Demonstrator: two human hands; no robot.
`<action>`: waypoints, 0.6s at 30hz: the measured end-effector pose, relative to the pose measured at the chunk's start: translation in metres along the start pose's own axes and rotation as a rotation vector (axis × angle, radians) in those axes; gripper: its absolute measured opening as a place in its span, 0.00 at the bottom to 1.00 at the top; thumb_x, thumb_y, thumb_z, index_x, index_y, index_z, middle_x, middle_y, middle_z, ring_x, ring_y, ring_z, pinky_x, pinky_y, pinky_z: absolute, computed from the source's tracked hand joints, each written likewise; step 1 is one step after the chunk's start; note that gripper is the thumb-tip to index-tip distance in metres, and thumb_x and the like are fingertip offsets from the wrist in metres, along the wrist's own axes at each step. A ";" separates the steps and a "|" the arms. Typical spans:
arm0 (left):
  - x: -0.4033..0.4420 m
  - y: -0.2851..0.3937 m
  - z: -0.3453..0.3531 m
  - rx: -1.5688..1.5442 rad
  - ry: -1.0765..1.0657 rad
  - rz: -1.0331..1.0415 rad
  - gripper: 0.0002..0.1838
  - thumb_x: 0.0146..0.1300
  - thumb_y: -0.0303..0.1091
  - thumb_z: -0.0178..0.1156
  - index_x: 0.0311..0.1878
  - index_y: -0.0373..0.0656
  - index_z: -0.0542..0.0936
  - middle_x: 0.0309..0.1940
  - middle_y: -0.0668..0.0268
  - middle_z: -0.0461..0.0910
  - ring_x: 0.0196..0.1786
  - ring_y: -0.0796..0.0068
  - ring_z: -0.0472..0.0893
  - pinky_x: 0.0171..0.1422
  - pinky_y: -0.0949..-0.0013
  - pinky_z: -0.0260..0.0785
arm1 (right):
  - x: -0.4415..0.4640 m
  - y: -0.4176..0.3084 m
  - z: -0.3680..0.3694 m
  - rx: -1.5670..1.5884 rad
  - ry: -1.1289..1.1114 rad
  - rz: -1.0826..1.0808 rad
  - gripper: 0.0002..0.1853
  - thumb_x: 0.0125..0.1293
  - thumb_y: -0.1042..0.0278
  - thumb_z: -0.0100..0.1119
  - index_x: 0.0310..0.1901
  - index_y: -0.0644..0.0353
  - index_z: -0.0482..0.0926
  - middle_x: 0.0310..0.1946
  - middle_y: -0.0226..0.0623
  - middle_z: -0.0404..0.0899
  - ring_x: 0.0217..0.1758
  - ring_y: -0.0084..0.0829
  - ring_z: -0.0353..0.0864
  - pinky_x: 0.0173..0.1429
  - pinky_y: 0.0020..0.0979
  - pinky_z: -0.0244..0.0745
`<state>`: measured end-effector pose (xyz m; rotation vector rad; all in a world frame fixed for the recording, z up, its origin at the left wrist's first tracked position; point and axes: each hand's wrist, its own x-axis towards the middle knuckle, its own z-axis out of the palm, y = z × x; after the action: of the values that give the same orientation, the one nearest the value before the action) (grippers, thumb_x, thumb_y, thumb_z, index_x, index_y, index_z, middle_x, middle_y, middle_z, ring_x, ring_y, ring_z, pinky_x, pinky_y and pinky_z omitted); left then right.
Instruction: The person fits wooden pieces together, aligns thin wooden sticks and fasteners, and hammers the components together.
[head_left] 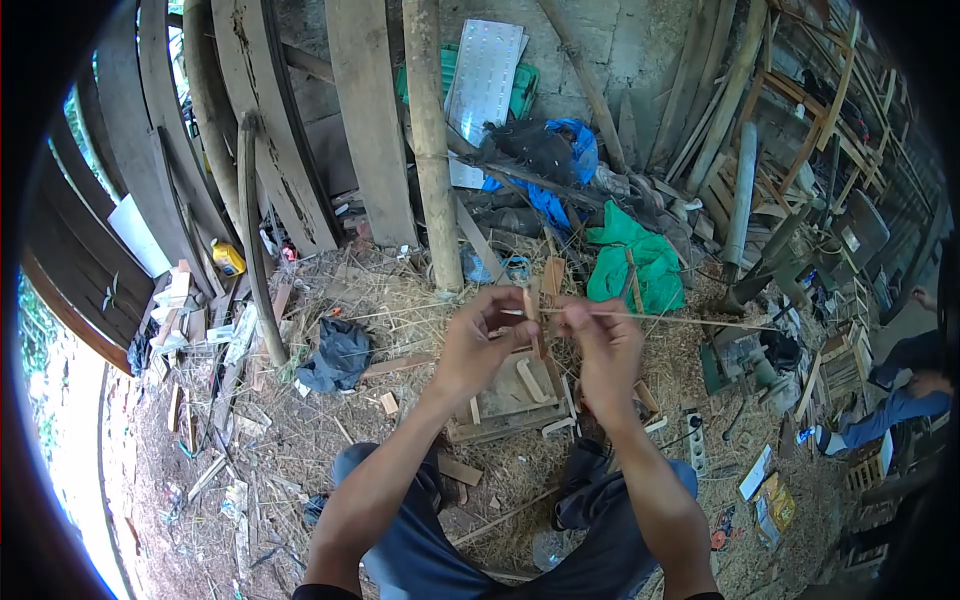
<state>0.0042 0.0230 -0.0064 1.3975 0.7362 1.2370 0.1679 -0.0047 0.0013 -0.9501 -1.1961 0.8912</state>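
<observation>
My left hand (pixel 487 340) is closed around a small, flat piece of wood (pixel 532 318), held upright in front of me. My right hand (pixel 605 352) pinches a long thin strip (pixel 700 321) that stretches far to the right. The strip meets the wood piece between my hands; whether it passes through a hole or behind it I cannot tell. Below my hands sits a low wooden board (pixel 490 432), between my knees. A pale, bent wooden piece (pixel 532 380) rests on this board.
A bamboo post (pixel 430 150) stands ahead. Black plastic (pixel 335 355) lies left and a green sheet (pixel 635 265) lies ahead right. A power strip (pixel 697 445) is near my right knee. Another person's leg (pixel 895 420) shows at far right. Straw and wood scraps cover the ground.
</observation>
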 end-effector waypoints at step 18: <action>0.001 0.005 0.000 -0.151 0.023 -0.109 0.20 0.65 0.27 0.60 0.60 0.35 0.71 0.50 0.59 0.79 0.51 0.72 0.79 0.52 0.69 0.77 | -0.002 -0.009 0.006 0.101 0.014 -0.088 0.09 0.72 0.72 0.50 0.39 0.69 0.63 0.43 0.55 0.80 0.47 0.38 0.84 0.50 0.33 0.83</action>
<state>0.0040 0.0227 -0.0018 1.2062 0.7103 1.1998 0.1619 -0.0089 0.0096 -0.8151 -1.1608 0.8655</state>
